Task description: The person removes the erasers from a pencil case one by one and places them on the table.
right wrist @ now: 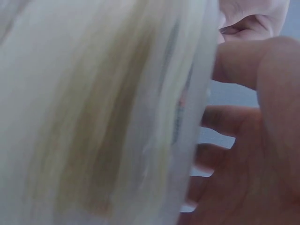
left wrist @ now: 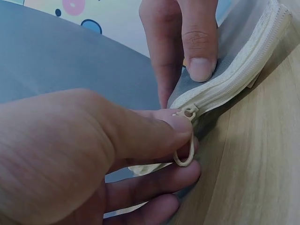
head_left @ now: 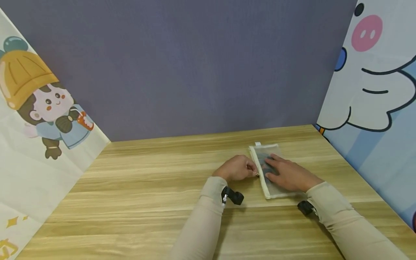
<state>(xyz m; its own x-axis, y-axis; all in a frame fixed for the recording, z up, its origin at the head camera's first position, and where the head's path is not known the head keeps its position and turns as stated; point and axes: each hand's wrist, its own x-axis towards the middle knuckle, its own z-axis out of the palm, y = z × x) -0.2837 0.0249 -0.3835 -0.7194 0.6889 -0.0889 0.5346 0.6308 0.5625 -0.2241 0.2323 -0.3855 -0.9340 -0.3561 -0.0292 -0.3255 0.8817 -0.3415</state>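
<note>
A translucent mesh zip pouch (head_left: 267, 150) with a cream zipper edge lies on the wooden table, right of the middle. Something dark grey shows through its mesh. At the zipper edge, my left hand (head_left: 236, 169) pinches the zipper pull (left wrist: 185, 161) between thumb and index finger. Zipper teeth (left wrist: 243, 70) run up and away from the slider in the left wrist view. My right hand (head_left: 289, 175) rests on the pouch with its fingers spread, the thumb pressing near the zipper. In the right wrist view the pouch is blurred.
The wooden table (head_left: 146, 202) spreads out left and in front of the hands. A grey-purple panel (head_left: 195, 72) stands along its back edge. Cartoon-printed walls flank it, the left one (head_left: 19, 173) white, the right one (head_left: 373, 108) with a pink-nosed figure.
</note>
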